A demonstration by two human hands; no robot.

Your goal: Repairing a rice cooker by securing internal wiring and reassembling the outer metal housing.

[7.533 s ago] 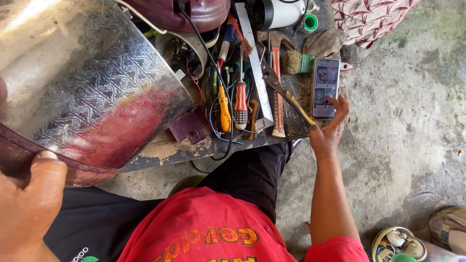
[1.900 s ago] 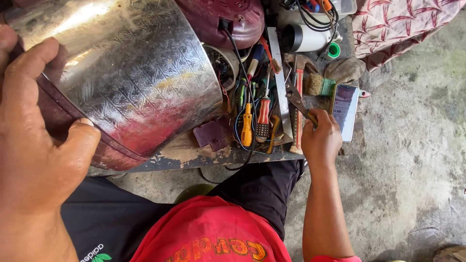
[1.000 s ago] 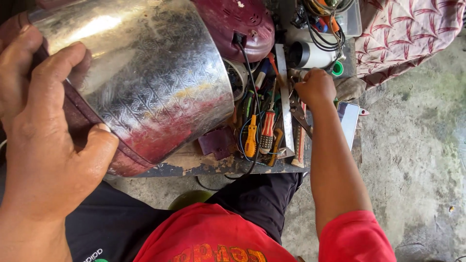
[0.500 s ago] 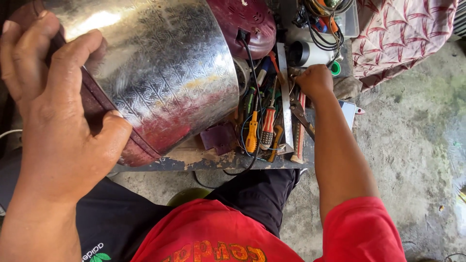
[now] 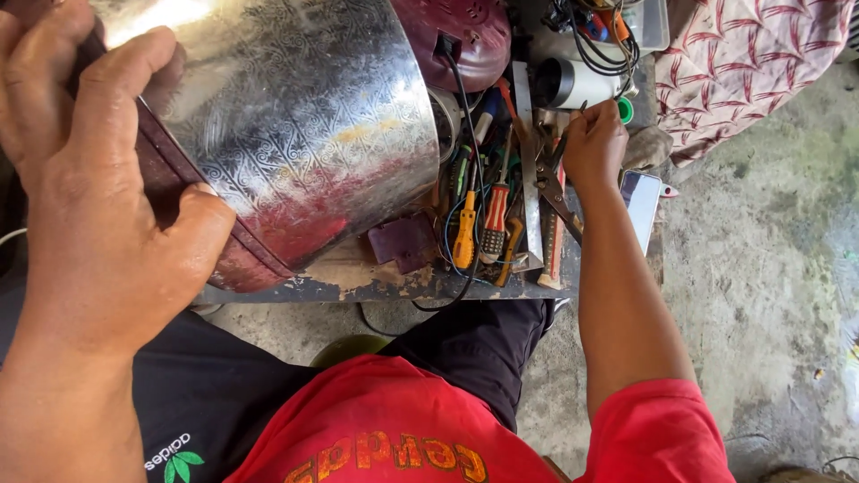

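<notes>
Embossed shiny metal pot shell [image 5: 304, 134], maroon-rimmed, gripped by left hand [image 5: 98, 206].

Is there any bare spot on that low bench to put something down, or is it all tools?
One small bare patch of the bench lies at its front edge, between the metal pot the left hand grips and the maroon block. Right of that, screwdrivers and pliers crowd around the right hand. The concrete floor is open.

Red tee w/ orange lettering, short sleeves, black trousers w/ small green-white logo; bare forearms.
</notes>
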